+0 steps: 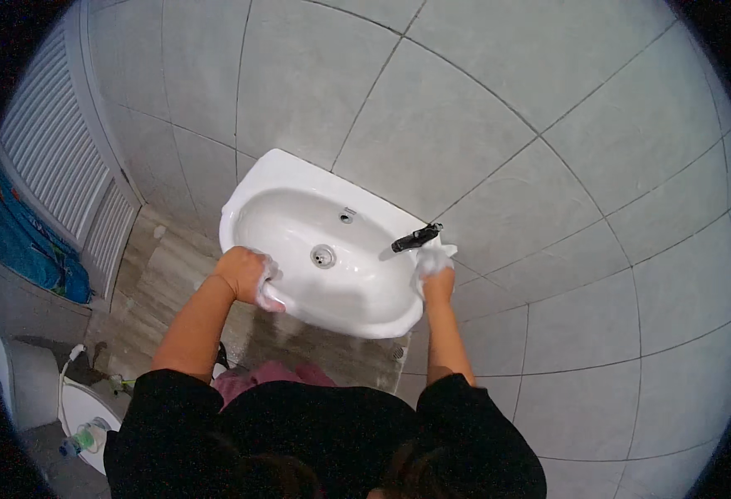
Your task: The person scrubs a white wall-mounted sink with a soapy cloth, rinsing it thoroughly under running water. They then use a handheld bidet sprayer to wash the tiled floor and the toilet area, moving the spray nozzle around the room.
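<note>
A white washbasin (299, 168) is mounted against the tiled wall, with a round metal drain (322, 256) and a small overflow opening (346, 215) in its bowl. My left hand (241, 273) grips the basin's near left rim, a crumpled white cloth (267, 279) pressed under its fingers. At the right end, my right hand (439, 284) is closed on a second crumpled white cloth (434, 261), against the rim beside the black faucet (417, 237). Whether these white pieces are fabric or paper, I cannot tell. Part of the right fingers is hidden by the cloth.
To the left stand a white louvered door (49, 125), a hanging blue towel (29, 241) and a toilet (29, 378). A bottle (91, 437) is on the toilet, with a white hand sprayer (76, 353) nearby. A floor drain (397, 353) shows below the basin.
</note>
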### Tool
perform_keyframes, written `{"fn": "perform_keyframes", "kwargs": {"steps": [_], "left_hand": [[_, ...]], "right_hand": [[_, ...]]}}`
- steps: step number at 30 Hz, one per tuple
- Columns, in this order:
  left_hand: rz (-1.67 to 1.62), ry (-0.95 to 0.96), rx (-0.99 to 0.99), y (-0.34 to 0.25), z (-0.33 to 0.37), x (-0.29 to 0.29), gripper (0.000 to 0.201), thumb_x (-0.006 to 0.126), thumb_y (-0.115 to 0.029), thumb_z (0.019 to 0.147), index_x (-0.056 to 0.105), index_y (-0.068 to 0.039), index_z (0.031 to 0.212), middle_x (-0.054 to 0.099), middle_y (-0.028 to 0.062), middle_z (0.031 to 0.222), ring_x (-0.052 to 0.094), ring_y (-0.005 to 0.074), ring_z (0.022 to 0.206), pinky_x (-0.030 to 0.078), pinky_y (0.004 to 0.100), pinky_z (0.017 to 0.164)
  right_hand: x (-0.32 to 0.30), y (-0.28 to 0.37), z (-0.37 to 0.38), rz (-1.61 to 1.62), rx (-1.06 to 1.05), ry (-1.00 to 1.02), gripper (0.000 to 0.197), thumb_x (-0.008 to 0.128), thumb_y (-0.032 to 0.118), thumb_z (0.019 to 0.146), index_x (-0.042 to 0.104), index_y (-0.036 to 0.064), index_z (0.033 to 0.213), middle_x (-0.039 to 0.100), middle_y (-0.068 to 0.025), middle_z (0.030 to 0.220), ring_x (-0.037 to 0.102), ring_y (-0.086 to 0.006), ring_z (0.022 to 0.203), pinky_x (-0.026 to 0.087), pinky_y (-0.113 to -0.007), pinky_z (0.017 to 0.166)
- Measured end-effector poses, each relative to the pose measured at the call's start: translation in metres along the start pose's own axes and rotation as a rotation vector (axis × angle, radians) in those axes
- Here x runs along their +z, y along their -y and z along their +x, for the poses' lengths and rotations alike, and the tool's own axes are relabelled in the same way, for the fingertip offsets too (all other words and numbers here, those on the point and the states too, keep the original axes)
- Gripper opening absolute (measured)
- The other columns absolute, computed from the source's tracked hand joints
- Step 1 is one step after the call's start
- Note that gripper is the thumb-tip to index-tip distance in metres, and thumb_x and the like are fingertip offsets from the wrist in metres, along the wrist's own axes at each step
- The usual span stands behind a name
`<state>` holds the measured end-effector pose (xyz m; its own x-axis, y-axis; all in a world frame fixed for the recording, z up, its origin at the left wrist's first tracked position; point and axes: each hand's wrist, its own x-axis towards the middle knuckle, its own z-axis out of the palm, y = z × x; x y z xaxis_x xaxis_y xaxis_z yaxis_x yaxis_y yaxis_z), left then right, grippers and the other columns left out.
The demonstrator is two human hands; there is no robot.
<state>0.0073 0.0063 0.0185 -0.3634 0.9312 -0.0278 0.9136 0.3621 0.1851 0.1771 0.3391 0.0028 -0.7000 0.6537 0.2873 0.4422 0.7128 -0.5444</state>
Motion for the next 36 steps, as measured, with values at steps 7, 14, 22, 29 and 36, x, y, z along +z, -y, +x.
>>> {"fn": "perform_keyframes", "kwargs": {"steps": [7, 14, 22, 29, 36], "left_hand": [[0.01, -0.052, 0.019, 0.002, 0.0, 0.015, 0.062, 0.059, -0.066, 0.047, 0.062, -0.014, 0.079, 0.059, 0.0084, 0.076, 0.058, 0.0268, 0.068, 0.046, 0.0379, 0.062], [0.012, -0.081, 0.0, 0.0, -0.003, 0.008, 0.059, 0.061, -0.065, 0.046, 0.063, -0.013, 0.073, 0.056, 0.0084, 0.069, 0.057, 0.0278, 0.066, 0.045, 0.0378, 0.061], [0.011, -0.101, 0.075, 0.004, -0.003, 0.01, 0.06, 0.057, -0.067, 0.049, 0.063, -0.012, 0.074, 0.056, 0.0085, 0.07, 0.057, 0.027, 0.066, 0.045, 0.0376, 0.06], [0.039, -0.026, 0.065, 0.008, -0.006, 0.012, 0.058, 0.056, -0.066, 0.053, 0.063, -0.013, 0.074, 0.057, 0.0085, 0.073, 0.058, 0.0268, 0.069, 0.046, 0.0373, 0.063], [-0.022, 0.083, 0.109, 0.005, -0.003, -0.004, 0.066, 0.051, -0.07, 0.055, 0.063, -0.008, 0.075, 0.059, 0.0109, 0.082, 0.057, 0.0268, 0.078, 0.044, 0.0363, 0.071]], "right_hand": [[0.034, 0.071, -0.063, -0.646, -0.237, 0.788, 0.022, 0.052, 0.021, 0.068, 0.059, 0.0052, 0.082, 0.059, -0.018, 0.082, 0.057, -0.0317, 0.079, 0.045, -0.038, 0.072], [0.07, 0.106, -0.091, 0.117, -0.432, 0.499, 0.031, 0.053, 0.034, 0.073, 0.059, 0.0085, 0.09, 0.059, -0.0168, 0.083, 0.057, -0.0309, 0.077, 0.044, -0.039, 0.071], [0.061, 0.039, -0.053, -0.654, -0.203, 0.805, 0.039, 0.046, 0.037, 0.067, 0.063, 0.0055, 0.083, 0.059, -0.0182, 0.086, 0.057, -0.0325, 0.081, 0.043, -0.038, 0.073], [0.067, 0.17, -0.087, -0.189, -0.071, 0.684, 0.034, 0.048, 0.034, 0.071, 0.06, 0.0097, 0.092, 0.058, -0.0146, 0.094, 0.054, -0.032, 0.087, 0.042, -0.038, 0.075], [0.011, 0.065, -0.101, -0.474, -0.095, 0.324, 0.034, 0.052, 0.038, 0.071, 0.06, 0.0115, 0.089, 0.06, -0.0136, 0.086, 0.055, -0.03, 0.084, 0.043, -0.04, 0.073]]}}
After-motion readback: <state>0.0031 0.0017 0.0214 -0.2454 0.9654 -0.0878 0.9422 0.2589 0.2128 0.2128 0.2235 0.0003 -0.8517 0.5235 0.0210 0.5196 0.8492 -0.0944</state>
